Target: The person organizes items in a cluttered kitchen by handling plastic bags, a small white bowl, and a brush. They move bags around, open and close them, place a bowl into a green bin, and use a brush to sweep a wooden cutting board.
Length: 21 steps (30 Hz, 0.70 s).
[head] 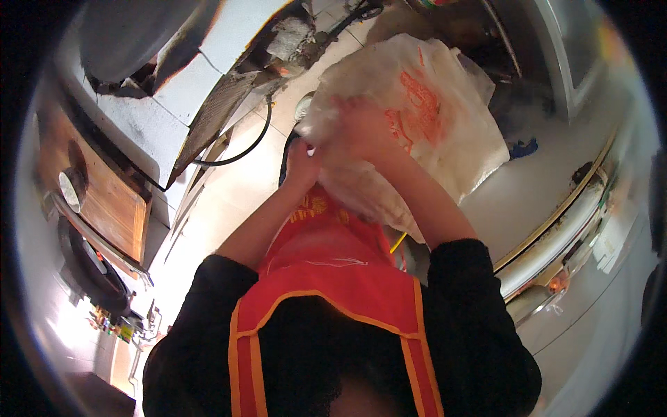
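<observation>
Before me is a large, crumpled, whitish plastic bag (458, 130) with red printing, its contents hidden. My left hand (302, 166) is closed at the bag's near left edge, thumb uppermost, with a small white bit showing beside the fingers. Motion blurs my right hand (359, 130), which lies across the bag's left part, its fingers against the plastic. How firmly those fingers grip cannot be made out. Just below the hands hangs my red apron (333, 242) with orange trim and yellow print.
To the left, a white-tiled counter (172, 112) carries a large dark pan (135, 36). A black hose (255, 148) curves out below its edge. Farther left are a wooden board (112, 208), a white bowl (69, 190) and a black wok (94, 271). A metal-edged surface (563, 219) curves along the right.
</observation>
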Tool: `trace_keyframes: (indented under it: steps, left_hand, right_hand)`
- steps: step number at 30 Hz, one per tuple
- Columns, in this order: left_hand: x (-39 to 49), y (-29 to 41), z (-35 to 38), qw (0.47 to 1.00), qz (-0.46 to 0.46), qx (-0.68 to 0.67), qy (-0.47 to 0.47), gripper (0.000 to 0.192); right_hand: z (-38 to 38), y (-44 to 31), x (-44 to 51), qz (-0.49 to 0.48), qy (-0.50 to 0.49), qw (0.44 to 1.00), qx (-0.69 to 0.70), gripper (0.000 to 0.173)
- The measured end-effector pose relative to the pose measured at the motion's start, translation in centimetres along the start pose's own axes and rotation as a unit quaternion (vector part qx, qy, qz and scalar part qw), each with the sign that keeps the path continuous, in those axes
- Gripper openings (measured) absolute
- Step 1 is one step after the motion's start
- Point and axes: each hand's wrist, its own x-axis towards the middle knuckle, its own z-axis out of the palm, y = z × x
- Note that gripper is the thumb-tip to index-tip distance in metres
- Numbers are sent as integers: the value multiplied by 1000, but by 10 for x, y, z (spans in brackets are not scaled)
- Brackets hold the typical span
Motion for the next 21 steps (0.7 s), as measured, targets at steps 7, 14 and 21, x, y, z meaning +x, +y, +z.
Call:
trace_keyframes:
  steps: [7, 14, 21]
  left_hand:
    - [21, 4, 2, 997, 58, 4, -42, 35]
    - [25, 20, 9, 931, -181, -231, -215, 26]
    - [50, 9, 56, 934, 27, -181, -307, 25]
  right_hand:
    - [-47, 42, -40, -56, -66, 939, 332, 50]
    - [-48, 42, 32, -209, 120, 969, -54, 49]
    - [-63, 63, 28, -165, -144, 975, 43, 24]
